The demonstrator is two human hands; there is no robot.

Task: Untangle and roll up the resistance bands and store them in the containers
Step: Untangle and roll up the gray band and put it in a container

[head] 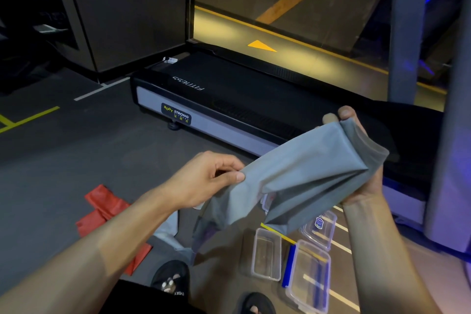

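Evidently mid-roll: the right hand [362,160] wraps a grey resistance band [300,181] around its fingers, the left hand [211,181] pinches it taut, above clear containers [267,255] on the floor.

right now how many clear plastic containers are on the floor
3 in plain view, all on the floor below the grey band: a small open one, a larger one nearest the feet, and one behind it. The band may hide more.

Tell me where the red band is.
The red band lies on the floor at lower left in the head view, under the left forearm, left of the clear containers.
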